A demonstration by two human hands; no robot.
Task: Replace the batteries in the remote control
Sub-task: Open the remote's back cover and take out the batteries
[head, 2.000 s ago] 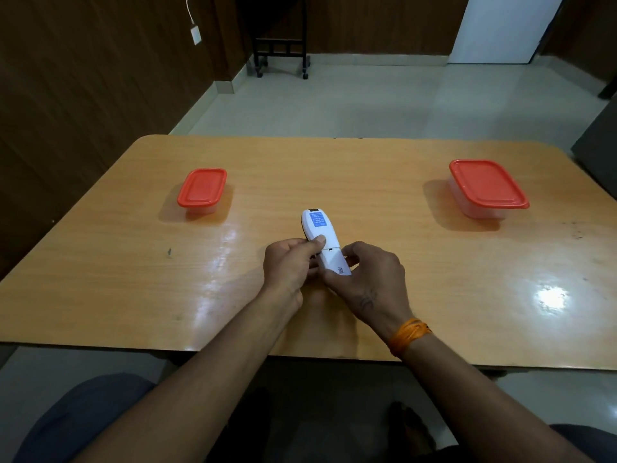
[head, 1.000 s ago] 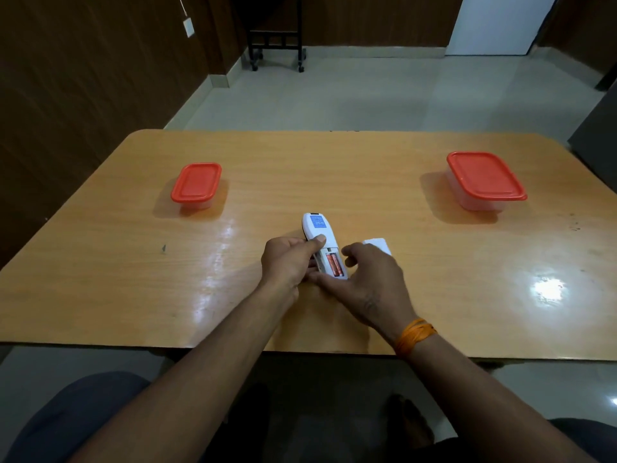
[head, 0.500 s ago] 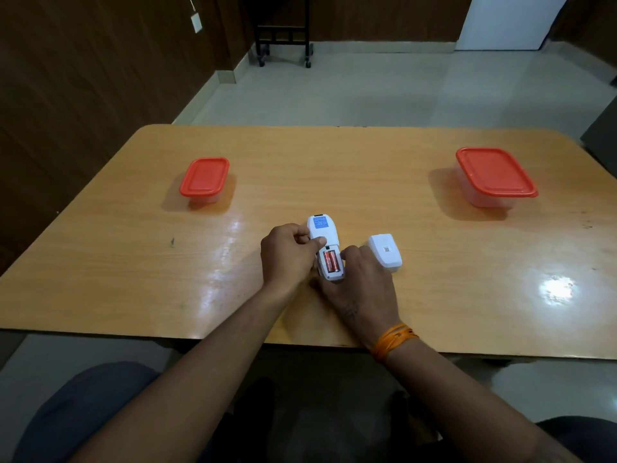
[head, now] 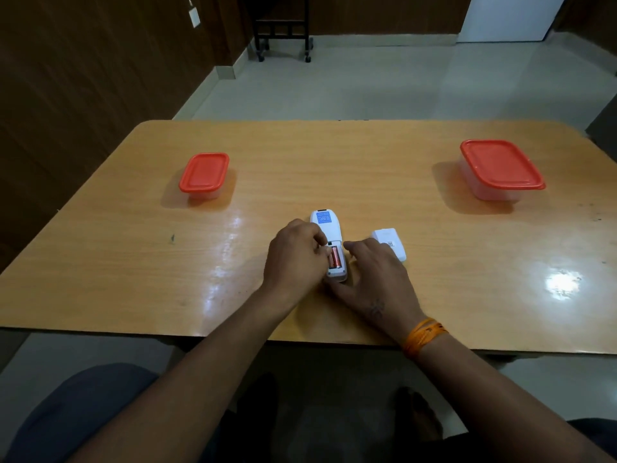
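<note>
A white remote control [head: 328, 226] lies face down on the wooden table [head: 334, 168], a blue label at its far end. Its battery bay is uncovered and shows orange batteries [head: 335, 256]. My left hand [head: 293, 259] rests against the remote's left side, fingertips touching the batteries. My right hand [head: 374, 279] holds the remote's near end and right side, thumb under it. The white battery cover [head: 390, 242] lies on the table just right of my right hand.
A small red-lidded container [head: 204, 175] stands at the left of the table, a larger red-lidded container [head: 500, 168] at the right. Beyond the table's far edge is open floor, with a black wheeled stand [head: 282, 31] at the wall.
The cover came off the remote and was laid on the table to the right. My right hand returned to the remote, and my left fingers moved onto the exposed batteries.
</note>
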